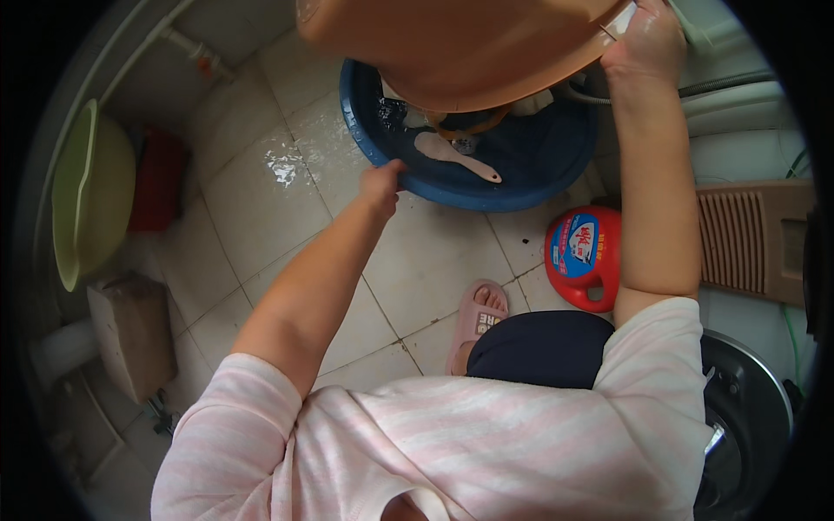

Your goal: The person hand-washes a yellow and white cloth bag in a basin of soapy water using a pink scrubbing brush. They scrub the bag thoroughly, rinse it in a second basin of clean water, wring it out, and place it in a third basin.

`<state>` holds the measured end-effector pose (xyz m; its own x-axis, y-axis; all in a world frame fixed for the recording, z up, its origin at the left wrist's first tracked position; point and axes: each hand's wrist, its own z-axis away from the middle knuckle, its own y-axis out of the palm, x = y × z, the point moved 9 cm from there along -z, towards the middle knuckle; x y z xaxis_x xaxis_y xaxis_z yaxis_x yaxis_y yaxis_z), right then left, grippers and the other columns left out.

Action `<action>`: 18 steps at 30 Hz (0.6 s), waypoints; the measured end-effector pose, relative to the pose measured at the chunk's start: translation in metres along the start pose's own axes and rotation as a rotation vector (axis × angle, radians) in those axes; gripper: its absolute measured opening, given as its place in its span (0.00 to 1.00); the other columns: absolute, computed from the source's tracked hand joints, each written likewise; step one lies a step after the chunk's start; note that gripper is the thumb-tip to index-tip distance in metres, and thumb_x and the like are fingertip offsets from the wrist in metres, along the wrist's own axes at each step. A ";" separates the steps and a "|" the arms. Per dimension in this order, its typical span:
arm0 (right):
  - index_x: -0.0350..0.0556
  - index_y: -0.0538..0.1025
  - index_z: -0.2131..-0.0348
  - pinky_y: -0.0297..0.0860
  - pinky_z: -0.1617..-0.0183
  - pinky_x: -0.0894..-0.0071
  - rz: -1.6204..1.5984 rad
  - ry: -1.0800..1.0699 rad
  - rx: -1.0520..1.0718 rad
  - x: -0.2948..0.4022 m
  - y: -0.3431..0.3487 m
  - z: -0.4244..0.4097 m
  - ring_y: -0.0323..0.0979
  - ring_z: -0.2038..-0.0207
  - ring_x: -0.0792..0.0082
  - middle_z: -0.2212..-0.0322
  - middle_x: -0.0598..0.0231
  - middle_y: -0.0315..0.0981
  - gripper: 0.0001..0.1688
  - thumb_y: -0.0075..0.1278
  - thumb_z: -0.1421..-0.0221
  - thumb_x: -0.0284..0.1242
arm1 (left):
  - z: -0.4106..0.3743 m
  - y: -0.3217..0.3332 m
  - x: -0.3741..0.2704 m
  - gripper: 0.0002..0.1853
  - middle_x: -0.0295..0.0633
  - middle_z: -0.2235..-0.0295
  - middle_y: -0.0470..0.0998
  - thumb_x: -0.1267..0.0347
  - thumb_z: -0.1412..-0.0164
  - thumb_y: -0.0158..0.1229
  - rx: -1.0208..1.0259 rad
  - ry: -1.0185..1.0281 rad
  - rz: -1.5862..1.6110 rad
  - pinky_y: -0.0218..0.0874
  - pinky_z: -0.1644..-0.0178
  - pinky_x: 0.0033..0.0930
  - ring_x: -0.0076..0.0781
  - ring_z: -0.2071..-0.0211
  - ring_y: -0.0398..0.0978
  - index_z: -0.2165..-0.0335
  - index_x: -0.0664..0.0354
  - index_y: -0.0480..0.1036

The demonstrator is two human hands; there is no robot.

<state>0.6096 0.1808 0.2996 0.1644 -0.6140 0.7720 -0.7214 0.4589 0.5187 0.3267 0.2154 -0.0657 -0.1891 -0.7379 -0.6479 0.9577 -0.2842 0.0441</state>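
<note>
My left hand [386,185] grips the near left rim of a blue plastic basin [449,193] on the tiled floor. My right hand [648,45] holds the right edge of an orange-brown plastic basin [469,52], which is tilted above the blue one and hides its far part. Inside the blue basin lies a pink long-handled brush or scoop [456,156]; which of the two cannot be told. Beyond it, partly under the raised basin, are pale cloth [533,103] and an orange strap-like piece [488,122].
A red detergent jug [583,257] stands by my right forearm, near a brown washboard [749,241]. At the left are a pale green basin [98,195], a red container [156,179] and a brown box-like thing [133,332]. Water glistens on the floor tiles [283,163].
</note>
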 end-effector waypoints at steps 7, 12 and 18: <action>0.36 0.69 0.56 0.67 0.55 0.69 0.179 -0.264 -0.027 0.051 0.020 0.009 0.72 0.61 0.65 0.63 0.58 0.72 0.17 0.43 0.45 0.27 | 0.015 -0.112 0.006 0.11 0.36 0.82 0.70 0.68 0.58 0.56 -0.067 0.078 -0.077 0.47 0.84 0.25 0.25 0.85 0.65 0.72 0.58 0.68; 0.37 0.69 0.56 0.67 0.57 0.75 0.434 -0.320 -0.100 0.068 0.013 0.002 0.71 0.62 0.71 0.63 0.62 0.72 0.16 0.46 0.44 0.27 | 0.034 -0.215 0.007 0.08 0.31 0.84 0.66 0.69 0.59 0.55 -0.161 0.102 -0.087 0.43 0.85 0.24 0.20 0.87 0.57 0.75 0.55 0.68; 0.36 0.75 0.60 0.64 0.56 0.82 0.805 -0.472 -0.086 0.057 0.012 0.001 0.70 0.63 0.79 0.65 0.67 0.75 0.16 0.51 0.46 0.30 | 0.069 -0.331 0.022 0.09 0.32 0.83 0.66 0.70 0.59 0.55 -0.349 0.099 -0.051 0.44 0.85 0.22 0.20 0.87 0.59 0.73 0.58 0.68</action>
<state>0.6098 0.1507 0.3499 -0.6666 -0.2793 0.6911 -0.4442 0.8934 -0.0674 -0.0093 0.2508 -0.0427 -0.2333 -0.6606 -0.7136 0.9671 -0.0807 -0.2414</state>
